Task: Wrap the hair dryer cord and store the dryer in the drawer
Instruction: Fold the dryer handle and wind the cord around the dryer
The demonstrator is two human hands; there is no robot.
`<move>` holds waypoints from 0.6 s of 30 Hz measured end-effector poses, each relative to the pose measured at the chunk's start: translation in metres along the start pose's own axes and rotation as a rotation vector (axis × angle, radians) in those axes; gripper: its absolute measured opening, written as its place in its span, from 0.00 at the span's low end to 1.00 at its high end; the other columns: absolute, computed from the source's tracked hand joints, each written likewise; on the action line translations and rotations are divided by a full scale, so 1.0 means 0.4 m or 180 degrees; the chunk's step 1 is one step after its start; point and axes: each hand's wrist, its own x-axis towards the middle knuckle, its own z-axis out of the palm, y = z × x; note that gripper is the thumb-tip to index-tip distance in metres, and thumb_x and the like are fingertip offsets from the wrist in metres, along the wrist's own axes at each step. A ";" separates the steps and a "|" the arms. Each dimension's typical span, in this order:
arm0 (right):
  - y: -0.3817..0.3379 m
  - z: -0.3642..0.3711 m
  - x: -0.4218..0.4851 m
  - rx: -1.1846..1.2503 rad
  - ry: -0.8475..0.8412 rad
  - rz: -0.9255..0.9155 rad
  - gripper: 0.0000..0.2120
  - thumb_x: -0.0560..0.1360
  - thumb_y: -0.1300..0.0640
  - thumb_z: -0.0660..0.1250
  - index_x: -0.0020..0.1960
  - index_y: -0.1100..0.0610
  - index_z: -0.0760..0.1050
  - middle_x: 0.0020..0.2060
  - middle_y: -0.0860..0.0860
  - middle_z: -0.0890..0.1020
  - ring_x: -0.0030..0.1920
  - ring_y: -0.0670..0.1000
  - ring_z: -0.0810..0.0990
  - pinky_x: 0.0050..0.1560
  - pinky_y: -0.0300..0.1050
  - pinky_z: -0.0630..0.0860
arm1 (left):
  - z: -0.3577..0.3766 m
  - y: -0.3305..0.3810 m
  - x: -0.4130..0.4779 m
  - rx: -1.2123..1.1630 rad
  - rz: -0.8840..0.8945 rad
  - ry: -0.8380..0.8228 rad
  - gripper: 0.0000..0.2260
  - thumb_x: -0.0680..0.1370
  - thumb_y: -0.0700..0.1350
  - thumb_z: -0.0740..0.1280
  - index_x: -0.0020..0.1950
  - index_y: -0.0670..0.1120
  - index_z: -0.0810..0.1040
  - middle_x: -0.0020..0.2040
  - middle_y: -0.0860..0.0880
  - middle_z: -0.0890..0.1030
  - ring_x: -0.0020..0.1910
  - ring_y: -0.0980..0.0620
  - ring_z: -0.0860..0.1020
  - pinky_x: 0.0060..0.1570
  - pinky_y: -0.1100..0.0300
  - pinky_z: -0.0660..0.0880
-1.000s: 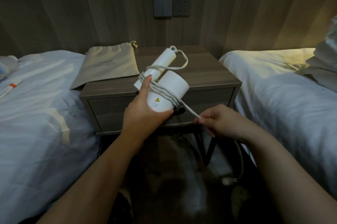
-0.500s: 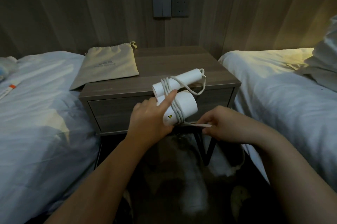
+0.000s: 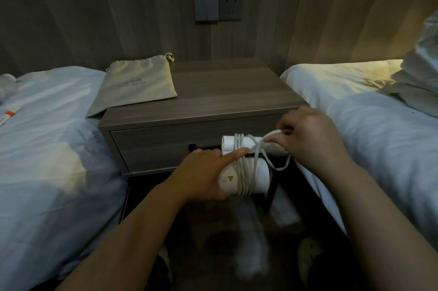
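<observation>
The left hand's [image 3: 201, 172] fingers [image 3: 233, 155] curl round the rear end of the white hair dryer [image 3: 259, 178], its index finger laid straight over the turns of cord [image 3: 244, 172] to pin them. The right hand's [image 3: 310, 139] fingers [image 3: 276, 141] are pressed together, pinching the cord at the tip of the folded handle, from where a slack loop hangs down. The dryer lies level in the air just in front of the desk [image 3: 213, 91], before the right half of its drawer [image 3: 166, 146], which is shut. A beige drawstring pouch [image 3: 139, 84] lies on the desk's back left corner, overhanging the bed [image 3: 47, 148] left of the desk. A second bed [image 3: 355, 106] lies right of it. On the wall above the desk are a grey switch [image 3: 205, 5] and a socket [image 3: 230, 5].
</observation>
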 end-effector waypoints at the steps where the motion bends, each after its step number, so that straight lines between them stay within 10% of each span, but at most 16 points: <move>1: 0.000 -0.002 -0.002 -0.0150 0.0050 -0.0018 0.16 0.60 0.48 0.78 0.29 0.59 0.76 0.25 0.55 0.78 0.31 0.56 0.75 0.32 0.41 0.65 | 0.002 -0.001 -0.001 0.0000 0.0007 -0.0034 0.44 0.67 0.60 0.70 0.74 0.64 0.45 0.58 0.49 0.76 0.55 0.50 0.74 0.57 0.54 0.70; 18: -0.016 0.029 -0.007 0.0768 0.0143 0.0483 0.04 0.65 0.58 0.74 0.36 0.57 0.80 0.31 0.50 0.79 0.33 0.47 0.75 0.32 0.30 0.66 | 0.000 -0.014 -0.009 -0.0212 -0.0354 -0.0547 0.46 0.65 0.62 0.71 0.74 0.65 0.45 0.68 0.50 0.72 0.63 0.47 0.73 0.58 0.55 0.70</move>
